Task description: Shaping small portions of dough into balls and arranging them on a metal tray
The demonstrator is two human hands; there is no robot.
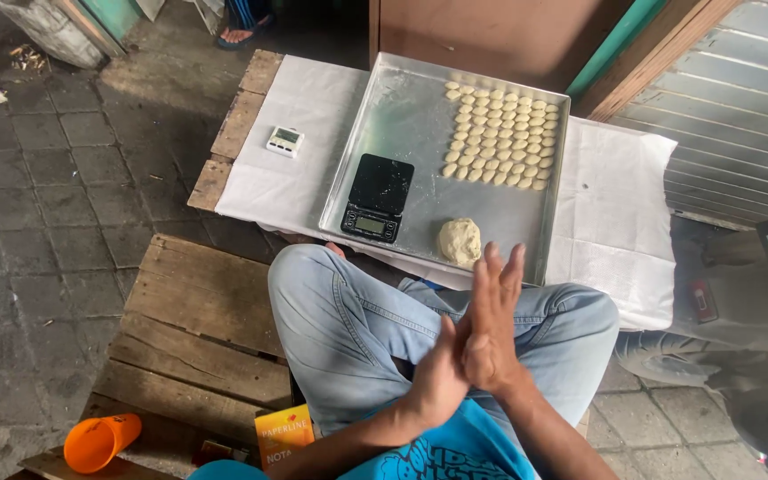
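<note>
Left hand and right hand pressed palm-to-palm, perhaps around dough

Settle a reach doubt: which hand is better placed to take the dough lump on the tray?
Probably the right hand: its fingers point up beside the dough lump, while the left hand sits lower, pressed against its palm.
</note>
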